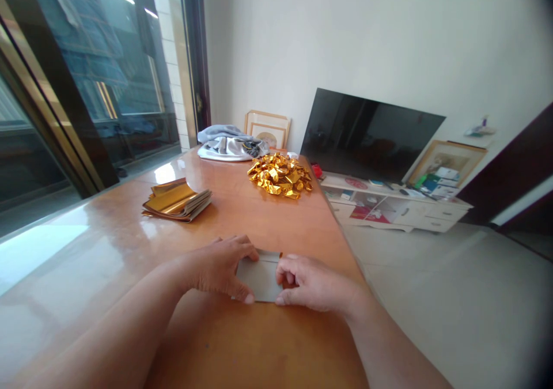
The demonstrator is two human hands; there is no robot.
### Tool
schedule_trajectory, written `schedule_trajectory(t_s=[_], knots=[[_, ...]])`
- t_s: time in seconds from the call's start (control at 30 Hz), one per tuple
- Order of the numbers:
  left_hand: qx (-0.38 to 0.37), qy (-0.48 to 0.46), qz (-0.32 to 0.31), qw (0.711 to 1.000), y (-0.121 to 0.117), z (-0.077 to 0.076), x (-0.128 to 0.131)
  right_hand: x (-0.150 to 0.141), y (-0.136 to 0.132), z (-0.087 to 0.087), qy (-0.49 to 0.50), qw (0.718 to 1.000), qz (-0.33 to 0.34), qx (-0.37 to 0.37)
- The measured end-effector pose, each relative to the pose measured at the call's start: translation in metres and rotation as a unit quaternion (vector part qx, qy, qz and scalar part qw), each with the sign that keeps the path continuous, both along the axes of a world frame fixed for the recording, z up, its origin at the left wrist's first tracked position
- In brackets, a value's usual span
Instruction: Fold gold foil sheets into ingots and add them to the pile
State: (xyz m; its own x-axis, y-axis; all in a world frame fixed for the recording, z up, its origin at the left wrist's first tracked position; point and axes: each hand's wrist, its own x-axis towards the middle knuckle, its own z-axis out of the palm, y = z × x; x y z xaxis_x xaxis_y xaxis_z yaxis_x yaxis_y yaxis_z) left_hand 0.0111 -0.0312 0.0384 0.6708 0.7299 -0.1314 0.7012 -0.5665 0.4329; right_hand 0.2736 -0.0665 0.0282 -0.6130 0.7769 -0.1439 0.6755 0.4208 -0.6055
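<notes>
While hands (218,269) press, grey sheet (259,276), perhaps foil

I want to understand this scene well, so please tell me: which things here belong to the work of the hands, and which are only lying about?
Belong to the work: left hand, right hand, folded grey paper sheet, stack of gold foil sheets, heap of crumpled gold foil pieces.

Lying about: grey cloth bundle, wooden picture frames, television, white TV cabinet.

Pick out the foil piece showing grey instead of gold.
The folded grey sheet between the left hand and right hand. It alone shows grey; the stacked sheets and the crumpled pile farther up the table show gold.
</notes>
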Motion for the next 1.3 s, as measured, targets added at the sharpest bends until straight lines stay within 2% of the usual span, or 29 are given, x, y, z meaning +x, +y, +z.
schedule_trajectory(t_s=[0.23, 0.5, 0.83, 1.0, 1.17, 1.3], knots=[[0.031, 0.012, 0.002, 0.999, -0.001, -0.004, 0.002, -0.002, 0.001, -0.001, 0.012, 1.000, -0.006, -0.002], [0.010, -0.001, 0.010, 1.000, -0.003, 0.003, 0.002, 0.005, 0.000, 0.004, 0.036, 0.998, -0.040, 0.025], [0.007, -0.006, 0.022, 1.000, -0.007, 0.011, 0.005, 0.003, 0.009, -0.007, 0.053, 0.997, -0.030, 0.044], [0.025, -0.028, 0.033, 0.999, -0.006, 0.009, 0.006, 0.001, 0.013, -0.010, 0.055, 0.996, -0.033, 0.062], [0.042, -0.040, 0.018, 0.998, -0.002, 0.003, 0.008, 0.001, 0.014, -0.008, 0.081, 0.988, -0.078, 0.102], [0.039, -0.036, 0.016, 0.998, 0.000, 0.000, 0.011, -0.002, 0.008, 0.000, 0.119, 0.965, -0.139, 0.187]])
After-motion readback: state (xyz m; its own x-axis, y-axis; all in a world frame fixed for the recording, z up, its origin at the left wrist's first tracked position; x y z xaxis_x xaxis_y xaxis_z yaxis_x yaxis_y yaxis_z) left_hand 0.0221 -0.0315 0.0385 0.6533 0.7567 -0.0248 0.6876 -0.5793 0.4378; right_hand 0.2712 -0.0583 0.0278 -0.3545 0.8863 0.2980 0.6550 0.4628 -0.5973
